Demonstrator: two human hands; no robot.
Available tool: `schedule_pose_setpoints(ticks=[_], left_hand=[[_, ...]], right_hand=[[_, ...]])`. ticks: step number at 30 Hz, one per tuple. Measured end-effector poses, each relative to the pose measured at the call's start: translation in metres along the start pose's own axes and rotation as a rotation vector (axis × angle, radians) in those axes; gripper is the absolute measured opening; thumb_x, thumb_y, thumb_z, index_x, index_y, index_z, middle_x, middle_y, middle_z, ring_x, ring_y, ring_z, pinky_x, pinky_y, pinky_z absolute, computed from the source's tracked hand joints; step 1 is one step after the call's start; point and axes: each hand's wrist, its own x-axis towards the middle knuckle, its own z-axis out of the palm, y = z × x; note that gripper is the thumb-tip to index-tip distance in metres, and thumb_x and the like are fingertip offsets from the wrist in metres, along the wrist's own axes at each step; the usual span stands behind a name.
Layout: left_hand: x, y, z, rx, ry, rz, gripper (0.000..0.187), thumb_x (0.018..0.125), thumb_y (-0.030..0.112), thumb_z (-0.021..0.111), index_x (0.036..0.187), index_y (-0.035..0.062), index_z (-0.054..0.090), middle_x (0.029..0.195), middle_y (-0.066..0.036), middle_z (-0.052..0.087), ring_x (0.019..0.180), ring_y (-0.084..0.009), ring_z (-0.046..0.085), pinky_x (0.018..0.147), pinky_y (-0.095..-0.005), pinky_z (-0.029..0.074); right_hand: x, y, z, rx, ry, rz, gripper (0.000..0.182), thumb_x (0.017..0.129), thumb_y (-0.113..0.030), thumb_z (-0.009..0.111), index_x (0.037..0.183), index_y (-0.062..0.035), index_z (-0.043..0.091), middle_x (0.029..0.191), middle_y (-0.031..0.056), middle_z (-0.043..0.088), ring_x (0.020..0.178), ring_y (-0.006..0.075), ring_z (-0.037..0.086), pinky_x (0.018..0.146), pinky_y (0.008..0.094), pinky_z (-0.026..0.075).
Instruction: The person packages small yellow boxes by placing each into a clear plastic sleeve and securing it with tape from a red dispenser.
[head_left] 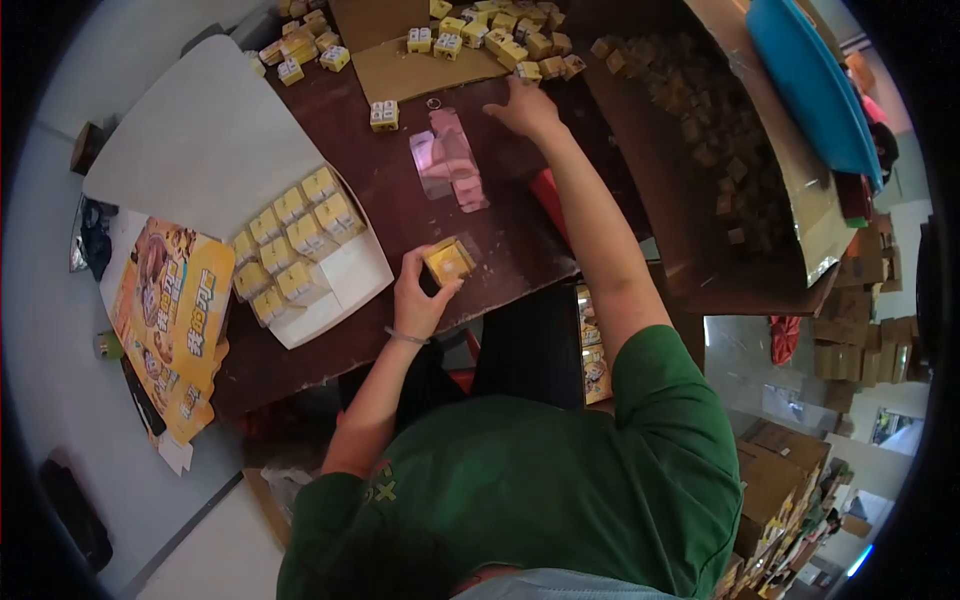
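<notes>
My left hand (pixel 417 300) grips a small yellow box (pixel 448 264) at the table's front edge, thumb in front and fingers behind; clear plastic flaps stick out from its top. My right hand (pixel 527 108) is stretched to the far side, thumb spread away and fingertips right at a yellow cube (pixel 527 71) on the edge of a heap of similar cubes (pixel 500 30). Between the hands lie flat pink, glossy clear-plastic sheets (pixel 450 165). One white-faced yellow cube (pixel 384 116) sits apart beyond them.
At left, an open white carton (pixel 375 270) holds rows of wrapped yellow boxes (pixel 290 235). Printed yellow cardboard (pixel 180 320) lies beside it. A large brown carton (pixel 640 130) with many small cubes stands at right, a blue basin (pixel 815 85) against its far side.
</notes>
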Motion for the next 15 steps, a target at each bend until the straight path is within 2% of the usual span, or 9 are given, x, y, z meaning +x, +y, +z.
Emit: schedule_pose_setpoints(ticks=[2, 3, 6, 9, 10, 13, 15], left_hand=[[0.002, -0.005, -0.001, -0.059, -0.008, -0.026, 0.057, 0.074, 0.004, 0.078, 0.122, 0.001, 0.048, 0.115, -0.013, 0.059, 0.112, -0.0237, 0.06, 0.099, -0.0333, 0.045], [0.002, -0.009, -0.001, -0.052, -0.011, -0.019, 0.057, 0.074, 0.006, 0.079, 0.122, 0.001, 0.049, 0.115, -0.013, 0.06, 0.111, -0.023, 0.06, 0.098, -0.033, 0.045], [0.003, -0.018, -0.001, -0.025, 0.006, -0.004, 0.057, 0.073, 0.009, 0.08, 0.121, 0.0009, 0.051, 0.113, -0.013, 0.062, 0.109, -0.0222, 0.061, 0.095, -0.0328, 0.046], [0.004, -0.014, -0.001, -0.006, 0.006, -0.006, 0.057, 0.073, 0.009, 0.08, 0.121, 0.0007, 0.051, 0.113, -0.013, 0.062, 0.108, -0.0233, 0.061, 0.095, -0.0328, 0.047], [0.003, -0.01, -0.001, -0.047, 0.006, -0.021, 0.057, 0.072, 0.009, 0.08, 0.12, 0.0007, 0.051, 0.113, -0.013, 0.062, 0.108, -0.0236, 0.061, 0.094, -0.0328, 0.047], [0.004, -0.012, -0.002, -0.058, 0.0, -0.019, 0.056, 0.072, 0.009, 0.08, 0.12, 0.0006, 0.051, 0.113, -0.013, 0.062, 0.107, -0.0236, 0.062, 0.094, -0.033, 0.047], [0.004, -0.012, -0.003, -0.027, -0.005, -0.004, 0.056, 0.073, 0.009, 0.08, 0.121, 0.0008, 0.051, 0.113, -0.013, 0.062, 0.109, -0.0223, 0.061, 0.095, -0.0329, 0.046]], right_hand=[[0.045, 0.017, 0.009, -0.032, 0.203, 0.324, 0.078, 0.078, -0.052, 0.074, 0.13, -0.0011, 0.046, 0.135, 0.0226, 0.047, 0.123, 0.0356, 0.05, 0.099, 0.0436, 0.046], [0.06, 0.027, 0.011, 0.005, 0.184, 0.329, 0.077, 0.079, -0.047, 0.075, 0.132, 0.0, 0.045, 0.139, 0.0231, 0.041, 0.124, 0.0354, 0.048, 0.1, 0.0421, 0.046], [0.102, 0.062, 0.044, 0.083, 0.23, 0.225, 0.07, 0.079, -0.04, 0.076, 0.13, 0.0003, 0.051, 0.133, 0.0211, 0.051, 0.118, 0.0344, 0.054, 0.097, 0.0409, 0.048], [0.082, 0.049, 0.008, 0.458, -0.067, 0.213, 0.058, 0.081, -0.031, 0.076, 0.126, 0.0009, 0.058, 0.123, 0.0191, 0.061, 0.111, 0.0324, 0.06, 0.094, 0.0394, 0.049], [0.068, 0.046, 0.006, 0.725, -0.085, 0.216, 0.045, 0.084, -0.023, 0.072, 0.122, 0.0005, 0.064, 0.115, 0.0152, 0.067, 0.105, 0.0254, 0.064, 0.092, 0.0351, 0.05], [0.0, 0.025, -0.028, 1.268, -0.333, 0.146, 0.044, 0.088, -0.014, 0.069, 0.128, 0.0001, 0.059, 0.119, 0.0109, 0.065, 0.107, 0.0183, 0.062, 0.092, 0.0297, 0.049], [-0.036, 0.021, -0.024, 1.418, -0.428, -0.02, 0.046, 0.088, -0.011, 0.067, 0.132, -0.0002, 0.055, 0.121, 0.0085, 0.064, 0.106, 0.0159, 0.061, 0.093, 0.0284, 0.049]])
